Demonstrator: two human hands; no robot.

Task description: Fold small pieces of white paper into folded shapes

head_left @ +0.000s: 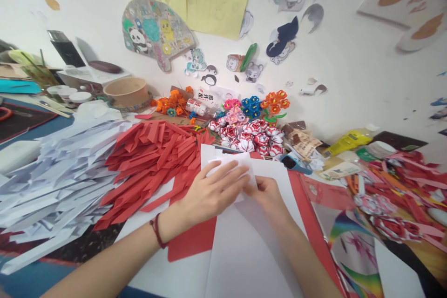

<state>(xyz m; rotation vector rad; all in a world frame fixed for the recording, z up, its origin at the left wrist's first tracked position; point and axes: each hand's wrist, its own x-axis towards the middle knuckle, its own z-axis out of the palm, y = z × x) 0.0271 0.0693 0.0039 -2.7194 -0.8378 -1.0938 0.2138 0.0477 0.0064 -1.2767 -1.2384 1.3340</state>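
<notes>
A small white folded paper [247, 167] is held up over larger white sheets [244, 251] in the middle of the table. My left hand [218, 187] lies across its front with fingers stretched out and slightly apart, palm against the paper. At its right edge, my right hand [267, 193] pinches the paper between thumb and curled fingers. Red sheets [195, 240] show under the white ones. Left of my hands lie a heap of red paper strips [150, 163] and a larger heap of white strips [59, 177].
Red-and-white paper flowers [247, 137] and small coloured flowers [251, 108] stand behind my hands. A smartwatch [295, 164] lies right of them. Farther right are red and pink strips [408, 181] and a rainbow-patterned packet [356, 251]. A round tan container [125, 93] sits back left.
</notes>
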